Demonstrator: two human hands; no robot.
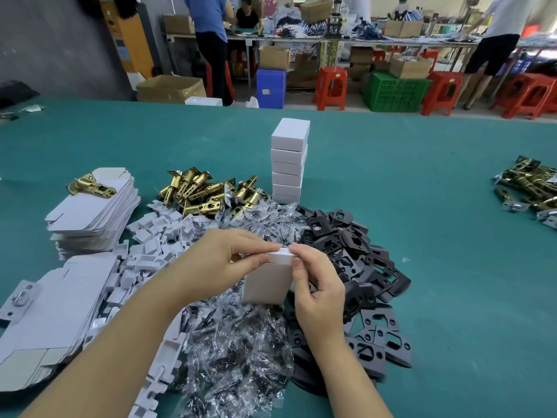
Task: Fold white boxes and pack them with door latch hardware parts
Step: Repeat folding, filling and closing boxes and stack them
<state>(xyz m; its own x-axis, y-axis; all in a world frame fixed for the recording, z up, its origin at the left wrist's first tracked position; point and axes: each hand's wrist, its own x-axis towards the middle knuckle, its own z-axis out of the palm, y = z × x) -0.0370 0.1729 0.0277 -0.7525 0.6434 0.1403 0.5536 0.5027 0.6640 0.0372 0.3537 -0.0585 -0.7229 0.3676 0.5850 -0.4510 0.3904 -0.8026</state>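
I hold a small white box [266, 282] upright above the parts piles. My left hand [229, 260] grips its top left edge, thumb across the lid flap. My right hand [316, 285] pinches the top right corner and supports the right side. Behind it stands a stack of several closed white boxes [290, 164]. Brass door latches [208, 190] lie in a heap at centre left. Black strike plates [358, 267] are spread to the right, and clear bags of screws [238, 351] lie below the box. Flat unfolded box blanks [93, 215] are stacked at the left.
White cardboard inserts [156, 239] are scattered between the blanks and the screw bags. A second blank stack [51, 321] lies at the near left. More brass latches [530, 185] sit at the far right of the green table [452, 236]. People, stools and cartons stand beyond the table.
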